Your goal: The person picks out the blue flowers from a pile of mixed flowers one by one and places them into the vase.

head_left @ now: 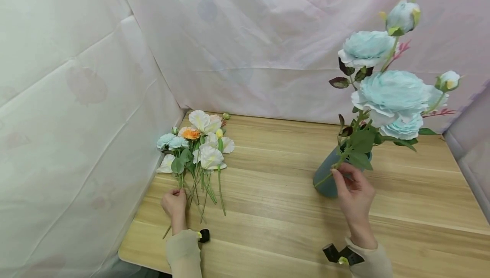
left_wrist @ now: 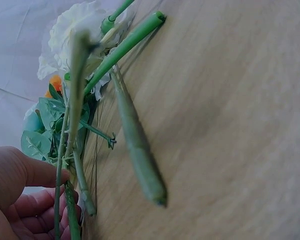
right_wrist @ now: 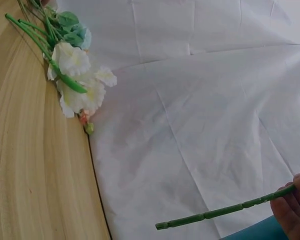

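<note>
- At nine o'clock, a pale, faintly patterned cloth wall, creased with long folds, drops beside the worktop.
- Between seven and eight o'clock, the left hand, below a beige sleeve, has thumb and fingers pinched together on a green stem at the lower end of the flower pile.
- At eight o'clock, the flower pile lies with its blooms toward the far left corner: white, orange, yellow and pale blue heads, loose stems fanning toward the near edge.
- From center down to six o'clock, the worktop shows light wood grain in long streaks; its near left corner is rounded.
- At twelve o'clock, a pinkish-white backdrop, wrinkled, meets the worktop's far edge.
- At four o'clock, a blue-grey vase stands on the worktop, leaves overlapping its mouth.
- Also at four o'clock, the right hand clamps thumb and fingers on a stem of pale blue flowers, which rise toward two o'clock; the stem's lower end shows outside the vase, crossing in front of it.
- Past three o'clock, a greyish cloth side borders the worktop's right edge.
</note>
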`<state>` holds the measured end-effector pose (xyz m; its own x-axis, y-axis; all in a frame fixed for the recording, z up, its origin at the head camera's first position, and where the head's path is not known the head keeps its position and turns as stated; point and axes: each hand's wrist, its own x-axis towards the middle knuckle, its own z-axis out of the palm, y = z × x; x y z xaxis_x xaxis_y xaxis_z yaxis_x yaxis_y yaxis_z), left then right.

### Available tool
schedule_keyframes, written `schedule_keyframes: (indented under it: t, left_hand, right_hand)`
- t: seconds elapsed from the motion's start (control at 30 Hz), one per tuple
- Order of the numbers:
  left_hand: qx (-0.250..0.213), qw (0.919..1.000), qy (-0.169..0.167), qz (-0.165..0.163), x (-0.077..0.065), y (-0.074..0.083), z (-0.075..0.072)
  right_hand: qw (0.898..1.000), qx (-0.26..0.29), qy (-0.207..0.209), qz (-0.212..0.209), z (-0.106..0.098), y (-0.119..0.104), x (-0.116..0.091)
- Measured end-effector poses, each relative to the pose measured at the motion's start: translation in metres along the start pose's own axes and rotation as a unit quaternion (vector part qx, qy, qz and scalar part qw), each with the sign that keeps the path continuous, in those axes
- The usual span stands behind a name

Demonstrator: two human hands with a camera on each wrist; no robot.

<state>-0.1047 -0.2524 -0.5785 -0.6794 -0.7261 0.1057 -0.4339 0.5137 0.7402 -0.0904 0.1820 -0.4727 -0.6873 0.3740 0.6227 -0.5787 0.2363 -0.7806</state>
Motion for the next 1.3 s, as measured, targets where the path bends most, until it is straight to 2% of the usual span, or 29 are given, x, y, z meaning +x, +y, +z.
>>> schedule_keyframes:
  t: [0.2,0.7,1.03,1.3]
  left_hand:
    - [0.000,1.0000,0.003,0.001,0.001,0.000,0.000]
    - [-0.001,1.0000,0.001,-0.005,0.000,0.002,-0.001]
    - [-0.006,1.0000,0.005,-0.002,0.000,0.001,0.000]
    - [-0.007,0.9999,0.008,-0.002,-0.001,0.001,0.001]
  right_hand:
    - [1.000,0.006,0.005,-0.006,-0.005,0.004,0.004]
    - [1.000,-0.003,0.014,-0.022,-0.012,-0.002,0.017]
    - [1.000,-0.016,0.020,-0.018,-0.016,-0.006,0.023]
    - [0.998,0.026,0.040,-0.027,-0.016,-0.015,0.032]
